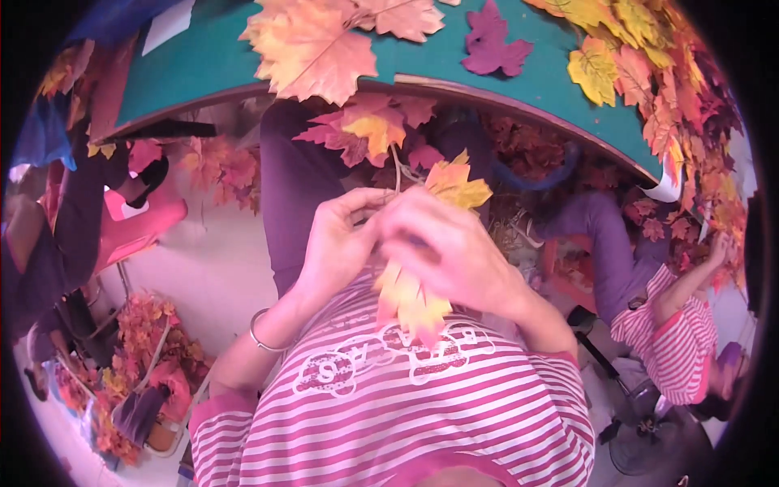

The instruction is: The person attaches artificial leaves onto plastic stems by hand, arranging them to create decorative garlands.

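My left hand (339, 237) and my right hand (442, 243) meet close to my chest, both pinched on a stem of artificial autumn leaves. A yellow-orange leaf (457, 183) sticks up above my fingers. Another orange-yellow leaf (411, 302) hangs below my right hand against my pink striped shirt. More red and yellow leaves (367, 131) on the same stem spread above, toward the table edge. A thin bangle (261, 334) circles my left wrist.
A teal table (219, 61) curves across the top with big orange leaves (312, 45), a purple leaf (493, 40) and a leaf pile (649, 57) at right. Another person in a striped shirt (673, 333) sits at right. A pink stool (138, 223) and leaf heaps (138, 357) lie left.
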{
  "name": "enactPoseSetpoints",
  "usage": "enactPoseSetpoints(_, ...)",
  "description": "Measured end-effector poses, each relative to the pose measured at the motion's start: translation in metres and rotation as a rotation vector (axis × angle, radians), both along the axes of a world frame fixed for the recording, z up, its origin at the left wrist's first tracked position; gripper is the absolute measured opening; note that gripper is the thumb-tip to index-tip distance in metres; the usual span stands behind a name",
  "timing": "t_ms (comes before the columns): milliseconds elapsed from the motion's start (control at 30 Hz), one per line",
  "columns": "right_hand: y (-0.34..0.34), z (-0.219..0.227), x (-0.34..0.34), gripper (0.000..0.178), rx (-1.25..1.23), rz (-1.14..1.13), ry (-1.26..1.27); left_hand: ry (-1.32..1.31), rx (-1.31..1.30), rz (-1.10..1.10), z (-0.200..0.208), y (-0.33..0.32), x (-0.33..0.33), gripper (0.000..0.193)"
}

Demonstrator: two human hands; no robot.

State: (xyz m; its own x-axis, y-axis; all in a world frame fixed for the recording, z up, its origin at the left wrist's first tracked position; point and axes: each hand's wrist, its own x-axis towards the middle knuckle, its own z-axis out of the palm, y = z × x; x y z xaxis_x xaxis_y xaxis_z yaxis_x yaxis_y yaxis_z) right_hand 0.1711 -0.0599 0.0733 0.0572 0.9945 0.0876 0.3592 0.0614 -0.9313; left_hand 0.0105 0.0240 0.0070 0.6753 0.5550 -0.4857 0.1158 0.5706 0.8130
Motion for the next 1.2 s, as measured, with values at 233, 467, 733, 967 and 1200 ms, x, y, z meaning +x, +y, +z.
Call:
enactPoseSetpoints(233,-0.027,-0.028,-0.019,0.018,-0.332,-0.427,0.301,-0.146,-0.354,-0.018,0.004,0.002,-0.014,0.027)
enactPoseSetpoints(467,-0.03,-0.038,-0.03,0.016,-0.236,-0.57,0.522,-0.275,-0.501,0.091,-0.001,-0.005,-0.009,0.025)
enactPoseSetpoints(733,-0.028,-0.043,-0.029,0.014,-0.178,-0.561,0.432,-0.313,-0.464,0.133,-0.003,-0.012,-0.005,0.023)
enactPoseSetpoints(967,-0.029,-0.043,-0.025,0.014,-0.216,-0.588,0.395,-0.184,-0.339,0.127,0.001,-0.018,0.0,0.021)
enactPoseSetpoints(1200,-0.03,-0.042,-0.023,0.016,-0.185,-0.556,0.459,-0.272,-0.416,0.191,0.005,-0.015,0.004,0.024)
